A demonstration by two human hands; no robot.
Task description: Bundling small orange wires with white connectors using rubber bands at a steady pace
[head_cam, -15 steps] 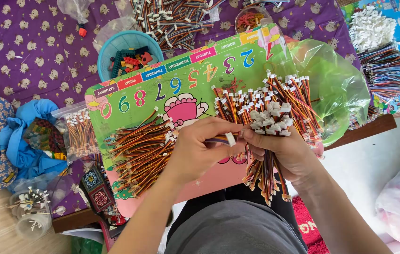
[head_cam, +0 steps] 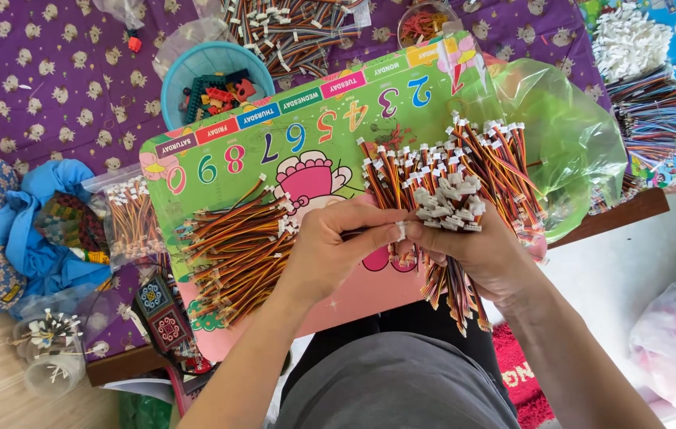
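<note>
Right hand (head_cam: 485, 253) clasps a thick bundle of wire leads with white connectors (head_cam: 453, 199), fingers closed around it, above the green board (head_cam: 290, 135). Left hand (head_cam: 330, 246) pinches a single white connector (head_cam: 400, 230) at the bundle's edge. Loose pile of finished leads (head_cam: 234, 246) lies on the board, left of the hands.

Our two hands meet, fingertips together.
Our left hand (head_cam: 330, 250) pinches with thumb and forefinger; our right hand (head_cam: 481, 250) is curled closed, both forearms reaching in from the near side.
</note>
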